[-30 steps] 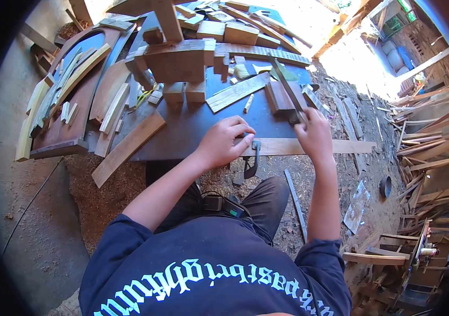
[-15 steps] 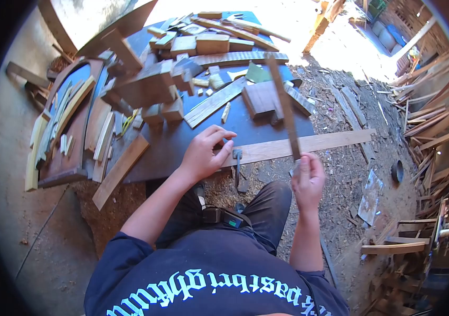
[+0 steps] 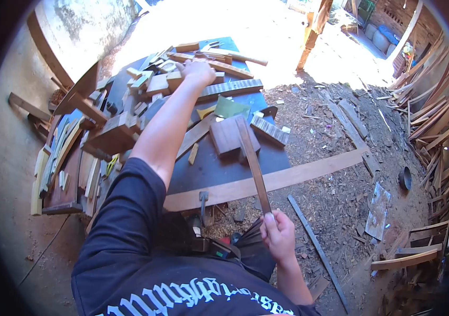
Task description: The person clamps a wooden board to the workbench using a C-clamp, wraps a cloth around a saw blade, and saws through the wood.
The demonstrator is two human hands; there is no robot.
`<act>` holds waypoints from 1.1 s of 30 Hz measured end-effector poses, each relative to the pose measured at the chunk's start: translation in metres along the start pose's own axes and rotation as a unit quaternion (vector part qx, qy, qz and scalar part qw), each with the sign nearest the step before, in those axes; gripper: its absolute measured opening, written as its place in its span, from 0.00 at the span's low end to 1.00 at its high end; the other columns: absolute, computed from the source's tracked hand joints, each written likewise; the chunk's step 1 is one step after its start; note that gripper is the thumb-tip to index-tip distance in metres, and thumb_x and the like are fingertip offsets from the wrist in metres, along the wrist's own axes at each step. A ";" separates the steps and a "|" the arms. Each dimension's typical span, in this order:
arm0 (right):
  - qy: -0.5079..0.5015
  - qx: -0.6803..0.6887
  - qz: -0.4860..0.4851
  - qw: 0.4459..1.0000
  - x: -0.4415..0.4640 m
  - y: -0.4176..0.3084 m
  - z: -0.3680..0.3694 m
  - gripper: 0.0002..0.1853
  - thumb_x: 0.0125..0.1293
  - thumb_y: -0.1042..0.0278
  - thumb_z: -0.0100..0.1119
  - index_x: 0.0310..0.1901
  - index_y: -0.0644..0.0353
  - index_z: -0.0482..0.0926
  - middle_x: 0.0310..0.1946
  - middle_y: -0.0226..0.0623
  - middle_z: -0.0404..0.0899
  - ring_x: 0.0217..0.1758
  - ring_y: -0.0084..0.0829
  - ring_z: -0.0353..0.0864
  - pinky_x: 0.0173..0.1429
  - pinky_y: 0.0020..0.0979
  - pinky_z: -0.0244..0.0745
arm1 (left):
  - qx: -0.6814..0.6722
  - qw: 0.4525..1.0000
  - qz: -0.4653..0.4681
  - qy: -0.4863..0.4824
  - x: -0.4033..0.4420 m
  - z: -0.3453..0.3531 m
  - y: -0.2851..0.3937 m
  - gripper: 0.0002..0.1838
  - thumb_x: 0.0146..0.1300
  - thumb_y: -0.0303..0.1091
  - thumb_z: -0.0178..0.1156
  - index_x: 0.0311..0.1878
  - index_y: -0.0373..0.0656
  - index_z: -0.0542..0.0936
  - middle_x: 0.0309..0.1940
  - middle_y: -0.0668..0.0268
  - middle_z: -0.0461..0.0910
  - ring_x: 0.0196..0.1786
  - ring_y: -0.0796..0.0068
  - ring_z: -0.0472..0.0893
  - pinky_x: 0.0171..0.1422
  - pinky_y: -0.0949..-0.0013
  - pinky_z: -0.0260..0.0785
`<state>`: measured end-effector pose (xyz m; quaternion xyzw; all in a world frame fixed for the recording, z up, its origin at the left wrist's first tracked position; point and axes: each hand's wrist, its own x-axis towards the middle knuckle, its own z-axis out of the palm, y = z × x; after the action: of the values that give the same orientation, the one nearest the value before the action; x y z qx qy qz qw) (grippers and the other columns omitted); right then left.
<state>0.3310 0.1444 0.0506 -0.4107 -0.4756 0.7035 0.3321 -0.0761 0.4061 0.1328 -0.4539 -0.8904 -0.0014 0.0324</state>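
My right hand (image 3: pixel 278 236) is closed around the lower end of a long, narrow wooden strip (image 3: pixel 253 166), which points up and away over the table's near edge. My left hand (image 3: pixel 198 71) reaches across to the far side of the table, its fingers apart over a pile of wood offcuts (image 3: pixel 157 84). Whether its fingertips touch a piece is hard to see. A long flat board (image 3: pixel 298 171) lies along the near edge and juts out past the right side. A metal clamp (image 3: pixel 203 197) sits on this board near its left end.
The dark table (image 3: pixel 182 176) carries a thick wood block (image 3: pixel 225 138), a green piece (image 3: pixel 231 108) and a striped grey block (image 3: pixel 269 130). A curved wooden frame (image 3: pixel 69 197) stands left. Wood strips (image 3: pixel 435 116) lean at right; a metal bar (image 3: pixel 316 250) lies on the chip-strewn ground.
My left hand has moved from beside the clamp to the offcut pile at the far side. The right hand, still holding the strip, has come lower. The view has shifted as my body leans forward.
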 end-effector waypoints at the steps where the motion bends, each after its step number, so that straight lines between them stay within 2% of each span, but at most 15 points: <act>1: 0.004 0.022 -0.007 1.000 -0.003 0.001 -0.004 0.12 0.81 0.60 0.57 0.46 0.61 0.77 0.23 0.25 0.74 0.21 0.12 0.67 0.25 0.19 0.59 | 0.018 1.000 -0.020 -0.014 0.012 0.005 0.000 0.30 0.77 0.56 0.47 0.71 0.47 0.78 0.76 0.61 0.71 0.78 0.54 0.68 0.84 0.32 0.45; 2: 0.016 0.028 -0.003 0.999 -0.005 0.004 -0.009 0.12 0.81 0.60 0.57 0.46 0.61 0.77 0.23 0.25 0.74 0.21 0.12 0.67 0.25 0.19 0.59 | 0.034 0.998 -0.042 -0.030 0.025 0.011 0.002 0.30 0.77 0.54 0.46 0.73 0.48 0.77 0.77 0.61 0.70 0.79 0.55 0.67 0.84 0.30 0.42; 4: 0.036 0.032 0.014 0.999 -0.007 0.007 -0.023 0.12 0.81 0.59 0.58 0.47 0.61 0.78 0.23 0.25 0.74 0.21 0.13 0.67 0.25 0.19 0.59 | 0.022 0.990 -0.073 -0.120 0.040 0.013 0.007 0.32 0.74 0.45 0.50 0.79 0.49 0.70 0.81 0.60 0.64 0.84 0.50 0.58 0.85 0.29 0.34; 5: 0.047 0.053 0.025 0.997 -0.006 0.011 -0.029 0.12 0.81 0.59 0.58 0.48 0.60 0.78 0.23 0.26 0.74 0.20 0.12 0.66 0.23 0.19 0.58 | -0.015 0.990 -0.089 -0.111 0.052 0.025 0.006 0.32 0.75 0.47 0.48 0.80 0.49 0.69 0.82 0.59 0.63 0.85 0.49 0.55 0.85 0.27 0.33; 6: 0.056 0.055 0.021 0.997 -0.006 0.013 -0.033 0.12 0.80 0.59 0.58 0.48 0.61 0.78 0.23 0.26 0.74 0.20 0.12 0.66 0.23 0.19 0.58 | 0.027 0.992 -0.086 -0.088 0.054 0.029 0.007 0.31 0.78 0.54 0.42 0.75 0.51 0.75 0.79 0.60 0.68 0.82 0.55 0.64 0.83 0.23 0.40; 8: 0.075 0.061 0.011 0.995 -0.006 0.017 -0.039 0.12 0.80 0.60 0.58 0.48 0.61 0.77 0.23 0.26 0.74 0.20 0.12 0.66 0.23 0.18 0.58 | 0.030 0.993 -0.052 -0.102 0.063 0.029 0.003 0.33 0.78 0.57 0.41 0.74 0.49 0.76 0.79 0.59 0.68 0.82 0.53 0.64 0.85 0.31 0.43; 11: 0.084 0.060 -0.007 0.995 -0.002 0.017 -0.043 0.11 0.80 0.61 0.58 0.48 0.61 0.77 0.22 0.25 0.74 0.19 0.12 0.66 0.23 0.18 0.58 | 0.041 0.991 0.003 -0.125 0.094 0.046 -0.010 0.33 0.78 0.59 0.42 0.72 0.46 0.78 0.76 0.58 0.72 0.78 0.52 0.70 0.85 0.45 0.54; 14: 0.084 0.062 -0.032 0.994 0.003 0.016 -0.039 0.11 0.80 0.61 0.58 0.48 0.62 0.77 0.22 0.25 0.74 0.20 0.12 0.66 0.23 0.18 0.59 | -0.026 0.992 0.000 -0.123 0.109 0.052 -0.018 0.30 0.77 0.53 0.50 0.78 0.53 0.72 0.79 0.61 0.68 0.80 0.60 0.68 0.84 0.30 0.44; 15: 0.081 0.056 -0.046 0.994 0.003 0.013 -0.039 0.11 0.80 0.61 0.58 0.48 0.62 0.77 0.22 0.25 0.74 0.20 0.12 0.67 0.23 0.19 0.59 | -0.018 0.995 -0.004 -0.097 0.111 0.051 -0.022 0.27 0.77 0.52 0.55 0.72 0.50 0.79 0.74 0.59 0.75 0.75 0.59 0.75 0.82 0.42 0.58; 18: 0.079 0.039 -0.077 0.993 0.000 0.010 -0.038 0.11 0.80 0.61 0.58 0.47 0.62 0.78 0.22 0.25 0.74 0.21 0.13 0.67 0.24 0.19 0.60 | -0.028 0.999 -0.027 0.007 0.092 0.030 -0.018 0.20 0.76 0.45 0.55 0.63 0.47 0.84 0.66 0.58 0.82 0.70 0.56 0.80 0.76 0.49 0.68; 21: 0.087 0.030 -0.078 0.993 -0.010 0.014 -0.041 0.12 0.80 0.61 0.58 0.47 0.62 0.78 0.23 0.25 0.74 0.22 0.13 0.68 0.25 0.20 0.60 | -0.024 0.996 -0.029 0.084 0.088 0.026 -0.016 0.16 0.75 0.39 0.55 0.56 0.46 0.87 0.59 0.58 0.86 0.64 0.56 0.84 0.68 0.50 0.75; 22: 0.092 0.035 -0.073 0.992 -0.014 0.015 -0.042 0.12 0.80 0.61 0.59 0.46 0.62 0.78 0.23 0.25 0.75 0.22 0.13 0.69 0.25 0.20 0.61 | -0.049 0.992 0.012 0.115 0.083 0.026 -0.018 0.16 0.74 0.32 0.51 0.53 0.41 0.88 0.56 0.51 0.87 0.60 0.49 0.86 0.63 0.47 0.79; 25: 0.117 0.008 -0.092 0.989 -0.021 0.018 -0.050 0.13 0.80 0.60 0.58 0.46 0.62 0.79 0.23 0.25 0.76 0.24 0.13 0.72 0.28 0.21 0.64 | -0.046 0.985 0.047 0.162 0.092 0.038 -0.020 0.12 0.68 0.33 0.60 0.48 0.42 0.89 0.49 0.49 0.88 0.53 0.48 0.88 0.57 0.48 0.82; 29: 0.149 -0.024 -0.130 0.980 -0.029 0.027 -0.053 0.14 0.79 0.58 0.59 0.44 0.63 0.80 0.23 0.26 0.77 0.26 0.14 0.75 0.31 0.23 0.69 | -0.030 0.969 0.071 0.233 0.086 0.042 -0.020 0.11 0.70 0.30 0.57 0.42 0.39 0.89 0.42 0.48 0.89 0.49 0.47 0.89 0.56 0.50 0.83; 33: 0.150 -0.026 -0.136 0.979 -0.029 0.027 -0.055 0.13 0.79 0.59 0.59 0.44 0.62 0.80 0.23 0.26 0.77 0.26 0.15 0.76 0.31 0.25 0.70 | -0.048 0.958 0.036 0.281 0.084 0.025 -0.017 0.11 0.70 0.30 0.57 0.42 0.39 0.89 0.44 0.45 0.88 0.49 0.46 0.89 0.56 0.49 0.83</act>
<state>0.3910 0.1323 0.0212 -0.4518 -0.4897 0.5695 0.4814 -0.1406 0.4651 0.1133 -0.4684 -0.8272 -0.1701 0.2596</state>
